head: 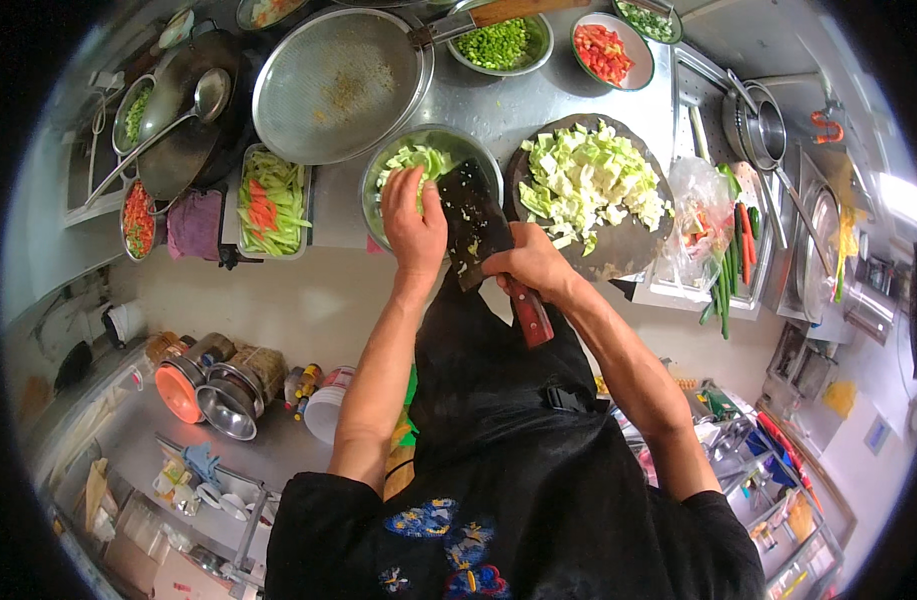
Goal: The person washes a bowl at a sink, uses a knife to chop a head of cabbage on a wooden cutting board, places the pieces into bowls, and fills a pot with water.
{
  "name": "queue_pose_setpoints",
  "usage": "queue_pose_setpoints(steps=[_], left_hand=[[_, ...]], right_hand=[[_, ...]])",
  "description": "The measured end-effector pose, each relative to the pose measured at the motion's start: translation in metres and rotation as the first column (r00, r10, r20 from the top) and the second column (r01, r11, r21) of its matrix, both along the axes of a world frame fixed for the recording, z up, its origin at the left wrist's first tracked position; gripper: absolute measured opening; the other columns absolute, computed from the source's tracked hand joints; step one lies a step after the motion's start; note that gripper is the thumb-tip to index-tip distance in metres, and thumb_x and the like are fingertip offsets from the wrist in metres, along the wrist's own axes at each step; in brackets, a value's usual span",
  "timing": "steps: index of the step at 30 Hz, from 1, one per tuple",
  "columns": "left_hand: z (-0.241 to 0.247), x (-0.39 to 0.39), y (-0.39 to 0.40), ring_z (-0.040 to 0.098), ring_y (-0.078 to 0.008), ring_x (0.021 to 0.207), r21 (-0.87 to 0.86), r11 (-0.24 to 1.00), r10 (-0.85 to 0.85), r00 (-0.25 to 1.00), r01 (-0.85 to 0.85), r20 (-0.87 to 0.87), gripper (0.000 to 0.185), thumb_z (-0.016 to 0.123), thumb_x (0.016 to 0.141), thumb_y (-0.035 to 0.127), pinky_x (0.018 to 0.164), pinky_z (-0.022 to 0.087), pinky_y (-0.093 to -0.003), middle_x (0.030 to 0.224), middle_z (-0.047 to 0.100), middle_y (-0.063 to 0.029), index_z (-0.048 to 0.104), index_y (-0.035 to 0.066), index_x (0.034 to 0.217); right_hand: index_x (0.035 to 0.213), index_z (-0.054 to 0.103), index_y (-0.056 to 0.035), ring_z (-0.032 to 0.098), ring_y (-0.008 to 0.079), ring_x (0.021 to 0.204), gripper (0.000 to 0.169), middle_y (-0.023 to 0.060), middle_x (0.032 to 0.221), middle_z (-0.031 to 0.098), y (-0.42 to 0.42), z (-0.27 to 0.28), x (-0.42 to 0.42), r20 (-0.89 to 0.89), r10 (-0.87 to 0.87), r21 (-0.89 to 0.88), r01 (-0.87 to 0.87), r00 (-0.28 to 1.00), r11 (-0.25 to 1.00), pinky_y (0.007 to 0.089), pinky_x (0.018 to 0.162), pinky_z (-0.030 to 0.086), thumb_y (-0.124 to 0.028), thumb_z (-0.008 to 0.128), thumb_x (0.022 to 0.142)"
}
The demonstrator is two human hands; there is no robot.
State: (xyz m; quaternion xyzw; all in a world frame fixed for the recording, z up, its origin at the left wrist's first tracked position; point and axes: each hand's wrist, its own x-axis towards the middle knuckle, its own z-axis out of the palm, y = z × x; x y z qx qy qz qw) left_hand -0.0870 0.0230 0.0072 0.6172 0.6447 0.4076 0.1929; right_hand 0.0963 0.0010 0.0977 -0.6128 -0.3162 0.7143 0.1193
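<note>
My right hand (532,262) grips a Chinese cleaver near the root of its red wooden handle (532,315). The cleaver's wide dark blade (469,225) is tilted over the rim of a stainless steel bowl (490,154), with small cabbage bits stuck to it. Over the same bowl is my left hand (413,225), its fingers at the chopped cabbage (421,159) and its thumb apart, beside the blade; fingertip contact is partly hidden. More chopped cabbage (589,180) lies heaped on a round dark cutting board (616,251) to the right.
Behind the bowl stands a large strainer (331,90). Bowls of chopped green onion (496,43) and diced tomato (607,54) sit farther back. A tray of sliced celery and carrot (274,202) and a wok with a ladle (213,94) are left. Cucumbers and carrots (745,240) lie right.
</note>
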Motion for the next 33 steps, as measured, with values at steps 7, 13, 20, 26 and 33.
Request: queue_pose_setpoints(steps=[7,13,20,26,33], left_hand=[[0.0,0.022,0.002,0.054,-0.04,0.128,-0.049,0.962,-0.27,0.963,0.27,0.012,0.033,0.063,0.093,0.017,0.108,0.043,-0.046,0.137,0.058,-0.0218,0.067,0.005,0.124],[-0.003,0.002,0.009,0.067,-0.0318,0.11,0.015,0.981,-0.171,0.906,0.192,-0.388,0.025,0.059,0.093,0.005,0.087,0.056,-0.039,0.13,0.065,-0.013,0.07,0.005,0.115],[0.023,0.051,0.029,0.066,-0.0328,0.106,0.172,0.895,-0.35,0.887,0.412,-0.3,0.032,0.064,0.083,0.001,0.089,0.054,-0.04,0.115,0.07,-0.0141,0.07,0.003,0.114],[0.031,0.126,0.053,0.05,-0.0384,0.126,0.166,0.806,-0.557,0.823,0.568,-0.112,0.058,0.074,0.08,0.022,0.108,0.039,-0.0494,0.136,0.054,-0.0183,0.059,0.003,0.132],[0.055,0.181,0.055,0.052,-0.0382,0.125,0.189,0.766,-0.576,0.786,0.615,-0.224,0.067,0.079,0.077,0.031,0.107,0.04,-0.048,0.138,0.053,-0.0199,0.058,0.003,0.135]], right_hand=[[0.091,0.058,0.0038,0.058,0.0149,0.053,0.021,0.0084,0.065,0.061,-0.005,0.019,0.012,0.003,-0.003,0.108,0.003,1.0,0.994,0.0309,0.046,0.045,-0.002,0.071,0.075],[0.096,0.062,0.0005,0.056,0.0102,0.051,0.017,0.0052,0.063,0.061,-0.047,0.043,0.082,-0.086,-0.143,0.126,0.154,0.986,0.98,0.027,0.044,0.04,-0.003,0.07,0.081],[0.091,0.064,-0.0024,0.055,0.0096,0.048,0.014,0.0017,0.065,0.062,-0.162,-0.005,0.151,0.04,-0.676,0.228,0.652,0.736,0.724,0.0246,0.044,0.042,-0.01,0.076,0.088],[0.088,0.062,-0.0025,0.054,0.0103,0.045,0.019,0.0018,0.066,0.06,-0.195,-0.037,0.175,0.142,-0.854,0.291,0.803,0.501,0.52,0.0261,0.04,0.041,-0.015,0.076,0.09],[0.088,0.062,-0.0015,0.054,0.0107,0.045,0.02,0.0025,0.065,0.06,-0.161,-0.07,0.224,0.128,-0.871,0.328,0.809,0.474,0.488,0.0277,0.04,0.043,-0.016,0.076,0.09]])
